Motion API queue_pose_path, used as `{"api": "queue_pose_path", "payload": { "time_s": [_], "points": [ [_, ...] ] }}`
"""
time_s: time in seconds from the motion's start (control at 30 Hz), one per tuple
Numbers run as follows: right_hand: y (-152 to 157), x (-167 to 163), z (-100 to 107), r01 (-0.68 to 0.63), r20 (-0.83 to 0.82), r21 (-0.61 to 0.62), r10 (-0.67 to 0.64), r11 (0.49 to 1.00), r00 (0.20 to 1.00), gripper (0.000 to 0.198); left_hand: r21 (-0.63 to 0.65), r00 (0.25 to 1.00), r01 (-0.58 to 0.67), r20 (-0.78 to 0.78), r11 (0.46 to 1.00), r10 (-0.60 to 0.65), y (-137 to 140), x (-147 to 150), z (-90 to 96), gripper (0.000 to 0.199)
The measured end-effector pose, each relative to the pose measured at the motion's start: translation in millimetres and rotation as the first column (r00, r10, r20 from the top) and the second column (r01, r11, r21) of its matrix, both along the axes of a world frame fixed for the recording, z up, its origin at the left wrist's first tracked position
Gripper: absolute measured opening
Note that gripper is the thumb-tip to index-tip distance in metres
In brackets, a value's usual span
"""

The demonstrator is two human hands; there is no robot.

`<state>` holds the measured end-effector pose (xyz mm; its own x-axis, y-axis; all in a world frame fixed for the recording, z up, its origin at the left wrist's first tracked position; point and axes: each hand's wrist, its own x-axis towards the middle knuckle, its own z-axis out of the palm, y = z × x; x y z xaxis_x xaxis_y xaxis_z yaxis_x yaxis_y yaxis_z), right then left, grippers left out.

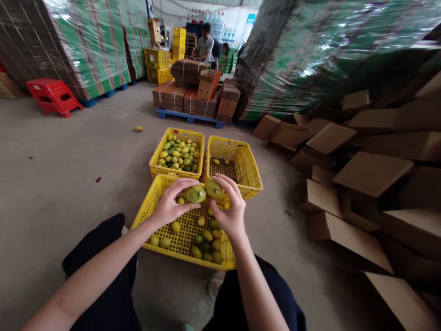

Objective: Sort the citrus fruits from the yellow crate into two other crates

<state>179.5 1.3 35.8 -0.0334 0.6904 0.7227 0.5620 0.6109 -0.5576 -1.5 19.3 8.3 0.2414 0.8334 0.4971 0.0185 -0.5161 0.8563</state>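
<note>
My left hand grips a green-yellow lemon between thumb and fingers. Right beside it, my right hand holds a second lemon. The two fruits are raised side by side with their tips toward me, nearly touching. Under my hands is the near yellow crate, with several yellow and green lemons loose on its perforated floor. Behind it on the left, another yellow crate is heaped with lemons. The crate beside that one shows two lemons on its bottom; my hands partly hide the near crate.
Cardboard boxes are piled along the right. Flattened cartons on a blue pallet stand ahead, with a person beyond. A red stool is at left near wrapped stacks. One lemon lies on the floor.
</note>
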Motion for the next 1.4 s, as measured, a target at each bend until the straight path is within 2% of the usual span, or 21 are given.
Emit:
{"api": "queue_pose_path", "payload": {
  "time_s": [0.27,0.37,0.43,0.47,0.53,0.6,0.63,0.7,0.77,0.87,0.97,1.03,1.13,1.23,1.3,1.4],
  "points": [
    [-2,-5,-2,0.055,-0.03,-0.008,-0.055,0.998,0.998,0.042,0.036,1.0,-0.028,0.006,0.999,0.027,3,-3,1.4,0.051],
    [-2,-7,-4,0.04,-0.124,-0.094,-0.051,0.995,0.991,0.049,-0.102,0.993,-0.031,0.111,0.994,0.042,4,-2,1.8,0.051],
    [0,-8,-6,-0.05,-0.317,-0.22,-0.023,0.974,0.948,0.055,-0.284,0.957,0.04,0.286,0.958,0.045,6,-1,4.4,0.047],
    [1,-9,-6,-0.131,-0.439,-0.291,-0.011,0.948,0.898,0.052,-0.386,0.92,0.109,0.389,0.916,0.054,7,-1,6.5,0.042],
    [5,-12,-8,-0.348,-0.68,-0.382,-0.006,0.856,0.733,0.035,-0.556,0.819,0.279,0.564,0.783,0.108,11,-2,11.7,0.032],
    [10,-15,-10,-0.558,-0.857,-0.368,-0.038,0.744,0.514,0.023,-0.636,0.727,0.417,0.662,0.65,0.182,14,-3,17.1,0.031],
    [13,-17,-10,-0.636,-0.909,-0.334,-0.06,0.696,0.412,0.023,-0.647,0.697,0.457,0.687,0.61,0.206,15,-3,19.3,0.034],
    [16,-21,-12,-0.728,-0.958,-0.265,-0.086,0.632,0.275,0.029,-0.642,0.67,0.492,0.711,0.587,0.216,17,-1,22.2,0.04],
    [17,-25,-12,-0.751,-0.967,-0.243,-0.093,0.615,0.237,0.033,-0.628,0.673,0.504,0.716,0.593,0.186,17,3,22.8,0.041],
    [16,-30,-12,-0.724,-0.962,-0.253,-0.085,0.642,0.261,0.033,-0.635,0.676,0.509,0.713,0.581,0.188,16,10,21.4,0.039],
    [14,-32,-13,-0.631,-0.938,-0.303,-0.107,0.714,0.33,0.029,-0.677,0.623,0.49,0.713,0.55,0.322,15,15,20.0,0.035],
    [13,-32,-16,-0.515,-0.889,-0.382,-0.153,0.767,0.432,0.031,-0.693,0.543,0.507,0.719,0.513,0.435,15,15,19.7,0.032],
    [13,-33,-21,-0.317,-0.739,-0.474,-0.175,0.822,0.651,0.036,-0.691,0.423,0.536,0.717,0.485,0.554,15,16,19.1,0.026],
    [13,-39,-28,-0.165,-0.513,-0.436,-0.094,0.885,0.853,0.041,-0.659,0.376,0.577,0.739,0.483,0.559,14,20,16.5,0.028],
    [11,-47,-35,-0.112,-0.357,-0.387,-0.037,0.915,0.933,0.041,-0.645,0.361,0.59,0.749,0.486,0.555,13,27,13.5,0.027],
    [7,-62,-48,-0.101,-0.223,-0.398,0.011,0.912,0.975,0.052,-0.661,0.382,0.538,0.744,0.523,0.548,10,37,9.0,0.03]
  ]
}}
